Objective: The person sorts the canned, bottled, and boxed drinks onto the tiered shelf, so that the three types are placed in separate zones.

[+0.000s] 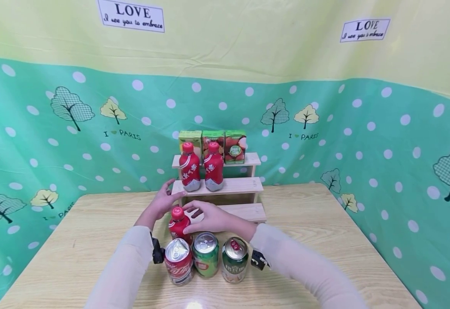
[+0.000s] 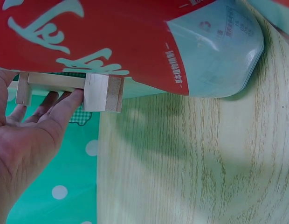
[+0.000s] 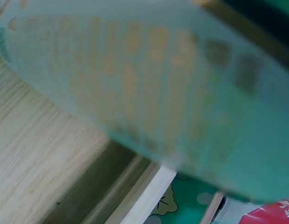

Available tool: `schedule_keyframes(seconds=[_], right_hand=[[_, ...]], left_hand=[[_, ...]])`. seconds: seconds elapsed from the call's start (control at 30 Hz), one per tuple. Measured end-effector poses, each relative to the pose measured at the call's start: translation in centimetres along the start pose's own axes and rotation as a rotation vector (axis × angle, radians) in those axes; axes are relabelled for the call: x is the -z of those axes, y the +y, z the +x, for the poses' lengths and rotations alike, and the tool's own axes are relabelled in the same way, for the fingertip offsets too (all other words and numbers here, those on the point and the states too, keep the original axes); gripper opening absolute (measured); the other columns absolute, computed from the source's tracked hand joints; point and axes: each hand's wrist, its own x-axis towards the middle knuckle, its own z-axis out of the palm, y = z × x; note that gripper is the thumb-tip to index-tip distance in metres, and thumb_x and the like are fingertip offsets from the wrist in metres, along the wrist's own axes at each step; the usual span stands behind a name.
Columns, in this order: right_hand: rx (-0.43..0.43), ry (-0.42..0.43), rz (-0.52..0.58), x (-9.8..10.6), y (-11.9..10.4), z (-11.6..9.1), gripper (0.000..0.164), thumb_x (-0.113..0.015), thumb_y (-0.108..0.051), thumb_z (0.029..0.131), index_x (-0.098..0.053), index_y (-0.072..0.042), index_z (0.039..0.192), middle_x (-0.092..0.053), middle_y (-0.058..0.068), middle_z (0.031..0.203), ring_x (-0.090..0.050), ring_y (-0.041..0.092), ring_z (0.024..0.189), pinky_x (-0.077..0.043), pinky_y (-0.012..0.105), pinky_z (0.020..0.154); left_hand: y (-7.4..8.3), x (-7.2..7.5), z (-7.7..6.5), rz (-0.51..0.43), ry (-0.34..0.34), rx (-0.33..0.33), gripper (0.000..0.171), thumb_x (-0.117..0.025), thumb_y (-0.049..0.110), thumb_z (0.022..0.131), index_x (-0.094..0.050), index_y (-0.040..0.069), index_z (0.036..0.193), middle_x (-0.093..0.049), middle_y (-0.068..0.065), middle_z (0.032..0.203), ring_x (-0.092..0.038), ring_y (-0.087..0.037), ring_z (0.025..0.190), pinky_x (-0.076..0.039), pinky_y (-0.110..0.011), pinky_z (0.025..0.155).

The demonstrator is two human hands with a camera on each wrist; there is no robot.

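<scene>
A red bottle (image 1: 177, 225) stands on the table behind the cans, and its side fills the top of the left wrist view. My right hand (image 1: 211, 216) reaches to it from the right, thumb against its body and index finger beside the cap. The other fingertips are partly hidden. My left hand (image 1: 163, 205) is at the left end of the wooden step shelf (image 1: 225, 185), its fingers extended against the wood. Two more red bottles (image 1: 190, 169) stand on the middle step. A blurred can fills much of the right wrist view; no hand shows there.
A red can (image 1: 179, 262), a green can (image 1: 206, 255) and a dark green can (image 1: 235, 262) stand at the front between the forearms. Several juice cartons (image 1: 235, 148) line the top step. A patterned cloth (image 1: 225, 107) hangs behind the table (image 1: 306, 240).
</scene>
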Motion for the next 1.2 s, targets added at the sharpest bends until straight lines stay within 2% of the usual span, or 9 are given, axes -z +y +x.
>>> schedule_keyframes(seconds=[0.2, 0.3, 0.6, 0.77, 1.2], right_hand=[[-0.016, 0.011, -0.006, -0.4, 0.4, 0.5, 0.057, -0.073, -0.037, 0.080, -0.049, -0.024, 0.129, -0.057, -0.001, 0.125, -0.054, 0.014, 0.113, -0.052, 0.023, 0.088], [-0.033, 0.005, 0.012, -0.7, 0.6, 0.8, 0.058, -0.074, -0.037, 0.079, -0.048, -0.024, 0.129, -0.057, -0.004, 0.123, -0.055, 0.013, 0.113, -0.052, 0.019, 0.085], [-0.074, -0.014, 0.082, -1.4, 0.9, 1.1, 0.058, -0.075, -0.032, 0.078, -0.047, -0.023, 0.129, -0.056, -0.002, 0.122, -0.057, 0.013, 0.110, -0.054, 0.021, 0.084], [-0.087, -0.022, 0.085, -1.7, 1.0, 1.2, 0.061, -0.076, -0.030, 0.078, -0.046, -0.022, 0.130, -0.056, 0.000, 0.123, -0.059, 0.014, 0.108, -0.054, 0.022, 0.086], [-0.031, -0.029, 0.031, -2.1, 0.8, 1.1, 0.061, -0.073, -0.026, 0.081, -0.045, -0.019, 0.135, -0.056, 0.000, 0.126, -0.056, 0.011, 0.112, -0.051, 0.018, 0.089]], left_hand=[[0.0, 0.0, 0.0, -0.014, -0.002, -0.006, 0.086, -0.060, 0.030, 0.091, -0.001, 0.019, 0.151, -0.005, -0.030, 0.153, -0.017, -0.048, 0.139, -0.040, -0.057, 0.102], [0.1, -0.1, 0.0, -0.017, -0.006, -0.008, 0.085, -0.060, 0.029, 0.091, -0.001, 0.019, 0.151, -0.005, -0.030, 0.153, -0.017, -0.048, 0.139, -0.040, -0.057, 0.103], [0.0, 0.0, 0.1, -0.011, -0.009, -0.005, 0.086, -0.061, 0.031, 0.091, -0.001, 0.020, 0.151, -0.005, -0.029, 0.153, -0.017, -0.047, 0.139, -0.040, -0.057, 0.102], [-0.1, -0.1, 0.1, -0.024, -0.014, -0.012, 0.086, -0.061, 0.030, 0.090, -0.001, 0.019, 0.151, -0.006, -0.029, 0.153, -0.019, -0.048, 0.139, -0.041, -0.056, 0.101], [0.0, -0.1, 0.2, -0.029, -0.012, -0.005, 0.085, -0.061, 0.029, 0.091, -0.001, 0.020, 0.151, -0.005, -0.029, 0.153, -0.019, -0.046, 0.139, -0.040, -0.056, 0.102]])
